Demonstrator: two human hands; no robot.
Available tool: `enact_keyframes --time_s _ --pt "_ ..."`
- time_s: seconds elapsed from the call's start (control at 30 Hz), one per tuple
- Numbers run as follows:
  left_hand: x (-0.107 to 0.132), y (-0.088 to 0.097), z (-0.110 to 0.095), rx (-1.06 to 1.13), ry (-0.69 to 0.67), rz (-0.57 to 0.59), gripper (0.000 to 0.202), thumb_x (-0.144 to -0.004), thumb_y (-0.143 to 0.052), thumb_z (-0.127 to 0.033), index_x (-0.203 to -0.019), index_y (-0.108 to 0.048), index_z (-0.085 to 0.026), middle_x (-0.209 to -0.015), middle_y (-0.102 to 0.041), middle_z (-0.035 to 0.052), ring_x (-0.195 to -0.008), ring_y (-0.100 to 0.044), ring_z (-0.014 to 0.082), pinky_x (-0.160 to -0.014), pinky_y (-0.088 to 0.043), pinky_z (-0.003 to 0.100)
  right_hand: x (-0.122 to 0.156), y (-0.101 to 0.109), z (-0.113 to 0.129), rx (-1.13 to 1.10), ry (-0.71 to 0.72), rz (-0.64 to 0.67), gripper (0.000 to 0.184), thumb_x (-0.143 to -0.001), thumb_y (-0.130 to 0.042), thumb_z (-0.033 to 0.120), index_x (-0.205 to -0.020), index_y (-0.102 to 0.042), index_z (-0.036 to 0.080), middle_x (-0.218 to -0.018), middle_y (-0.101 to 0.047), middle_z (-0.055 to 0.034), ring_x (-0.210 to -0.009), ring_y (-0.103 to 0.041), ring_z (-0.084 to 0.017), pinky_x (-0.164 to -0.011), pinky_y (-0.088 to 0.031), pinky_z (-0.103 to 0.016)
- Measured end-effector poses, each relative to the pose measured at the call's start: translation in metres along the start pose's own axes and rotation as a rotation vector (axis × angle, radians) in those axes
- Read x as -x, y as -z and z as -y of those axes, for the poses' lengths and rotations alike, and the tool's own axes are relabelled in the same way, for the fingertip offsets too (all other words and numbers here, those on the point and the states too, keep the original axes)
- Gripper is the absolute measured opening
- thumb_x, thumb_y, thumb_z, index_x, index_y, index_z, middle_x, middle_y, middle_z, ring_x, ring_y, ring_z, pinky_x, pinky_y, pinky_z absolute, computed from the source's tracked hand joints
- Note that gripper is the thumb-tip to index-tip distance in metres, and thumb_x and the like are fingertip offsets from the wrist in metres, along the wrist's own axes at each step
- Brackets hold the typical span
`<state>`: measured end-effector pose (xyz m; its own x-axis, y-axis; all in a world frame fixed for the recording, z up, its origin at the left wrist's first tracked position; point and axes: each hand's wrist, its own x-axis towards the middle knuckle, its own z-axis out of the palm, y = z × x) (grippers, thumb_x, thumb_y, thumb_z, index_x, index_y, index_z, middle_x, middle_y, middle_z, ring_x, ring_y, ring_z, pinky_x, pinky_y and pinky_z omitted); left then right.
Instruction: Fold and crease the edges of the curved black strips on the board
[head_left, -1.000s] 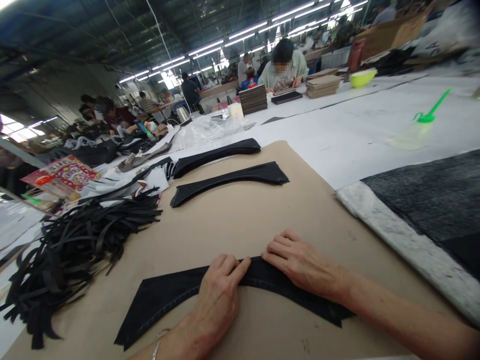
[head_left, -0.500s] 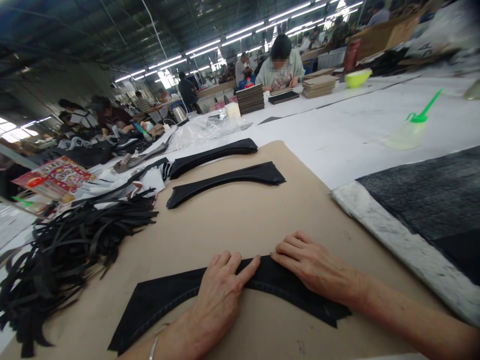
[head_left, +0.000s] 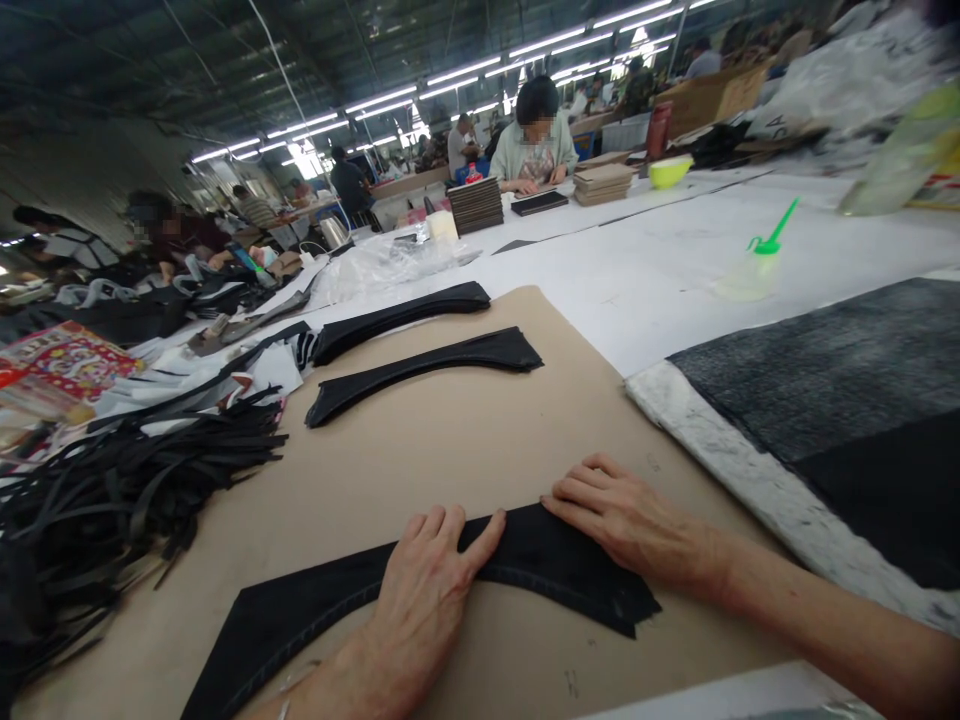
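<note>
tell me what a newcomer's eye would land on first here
Probably the two bare hands in front: the left hand and right hand both touch a curved black piece on the brown sheet. Next, perhaps, the tangled black strips at the left edge. Farther back on the right, a bright green nozzle stands out against the white tabletop.

Strip lights over people at long worktables show a factory workshop.
</note>
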<state>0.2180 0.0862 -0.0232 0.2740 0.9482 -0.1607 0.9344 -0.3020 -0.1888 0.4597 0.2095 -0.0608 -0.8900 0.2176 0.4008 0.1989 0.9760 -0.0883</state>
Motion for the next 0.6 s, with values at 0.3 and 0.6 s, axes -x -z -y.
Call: enact_keyframes --time_s 0.3,0.6 --pt "0.002 -0.008 -0.006 -0.06 0.002 -0.046 0.078 -0.08 -0.038 0.005 -0.147 -0.029 -0.033 -0.102 -0.056 0.0059 -0.089 -0.053 0.0227 -0.079 -0.047 0.038 0.017 0.01 -0.001 0.045 -0.046 0.025 0.029 -0.098 -0.037 0.006 -0.118 -0.057 0.011 -0.097 -0.061 -0.0104 -0.089 -0.054 -0.022 -0.084 -0.04 -0.041" --pt "0.002 -0.009 -0.009 -0.06 0.019 -0.073 0.081 -0.079 -0.037 0.006 -0.148 -0.027 -0.036 -0.103 -0.056 0.0054 -0.09 -0.054 0.022 -0.082 -0.047 0.038 0.029 0.024 -0.004 0.121 -0.122 0.01 0.036 -0.089 -0.035 -0.002 -0.112 -0.06 0.011 -0.098 -0.06 -0.0109 -0.09 -0.055 -0.023 -0.085 -0.039 -0.042"
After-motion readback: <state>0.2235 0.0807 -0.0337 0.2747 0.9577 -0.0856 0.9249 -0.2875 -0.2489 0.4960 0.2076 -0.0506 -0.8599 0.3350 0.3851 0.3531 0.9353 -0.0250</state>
